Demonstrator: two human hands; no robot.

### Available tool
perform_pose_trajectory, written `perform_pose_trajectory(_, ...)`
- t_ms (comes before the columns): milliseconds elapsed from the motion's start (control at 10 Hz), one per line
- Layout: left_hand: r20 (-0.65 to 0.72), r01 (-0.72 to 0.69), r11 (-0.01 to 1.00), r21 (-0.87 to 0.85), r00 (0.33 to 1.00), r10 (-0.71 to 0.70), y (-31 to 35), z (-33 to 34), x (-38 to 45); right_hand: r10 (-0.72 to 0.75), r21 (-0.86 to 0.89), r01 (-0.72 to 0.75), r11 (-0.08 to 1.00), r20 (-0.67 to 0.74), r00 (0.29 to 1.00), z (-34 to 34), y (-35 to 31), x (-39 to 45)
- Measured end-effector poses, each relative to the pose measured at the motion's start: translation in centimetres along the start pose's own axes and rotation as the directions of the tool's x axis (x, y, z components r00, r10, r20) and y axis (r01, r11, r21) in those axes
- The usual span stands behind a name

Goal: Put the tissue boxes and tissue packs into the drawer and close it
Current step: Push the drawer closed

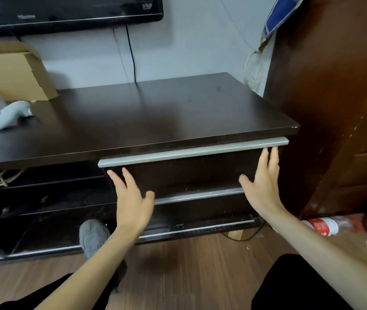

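- Drawer (184, 173) of the dark brown TV cabinet (155, 113) is the upper one on the right part of the cabinet; its front is dark wood with a long grey metal strip (193, 152) along the top edge as handle.
- Both hands lie flat on the drawer front with fingers stretched out, gripping nothing: the left hand (131, 202) on the left end of the front, the right hand (260, 186) on the right end, fingertips just under the grey strip.
- The drawer front stands almost flush under the cabinet top; no tissue boxes or packs can be seen, and the inside of the drawer is hidden.
- Between the two hands, lower, a second grey strip (200, 194) of the drawer below is visible.
- Above the hands, far behind on the wall, hangs a black television (66, 12); small marks are on its frame, the word on the bottom edge is too blurred to read surely.
- Left of the left hand, on the cabinet top, lie a grey controller (10, 115) and a brown cardboard box (19, 74).
- Right of the right arm, on the floor, lies a plastic bottle (325, 224) with a red and white label; its writing is not readable.
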State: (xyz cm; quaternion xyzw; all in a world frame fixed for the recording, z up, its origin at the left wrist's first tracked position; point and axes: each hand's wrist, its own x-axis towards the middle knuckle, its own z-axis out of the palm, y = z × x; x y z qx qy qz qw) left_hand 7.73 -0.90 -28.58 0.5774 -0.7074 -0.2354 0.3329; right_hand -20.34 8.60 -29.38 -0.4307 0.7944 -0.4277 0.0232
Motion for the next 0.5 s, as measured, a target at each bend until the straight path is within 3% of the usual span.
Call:
perform_pose_trajectory(300,0.191,-0.129,0.973,0.192,0.977,0.092,-2.3,-1.8,4.7,-0.022,-0.128,0.035,0.991,0.100,0.995,1.7,-0.3,3.4)
perform_pose_trajectory(400,0.234,-0.107,0.976,0.187,0.970,0.062,-2.7,-2.8,4.9,-0.014,-0.061,0.021,0.998,0.117,0.993,1.1,0.2,3.5)
perform_pose_trajectory(500,0.243,-0.117,0.972,0.202,0.968,0.066,-3.3,-5.5,4.3,0.019,0.067,-0.035,0.997,0.237,0.971,-0.7,2.8,2.1)
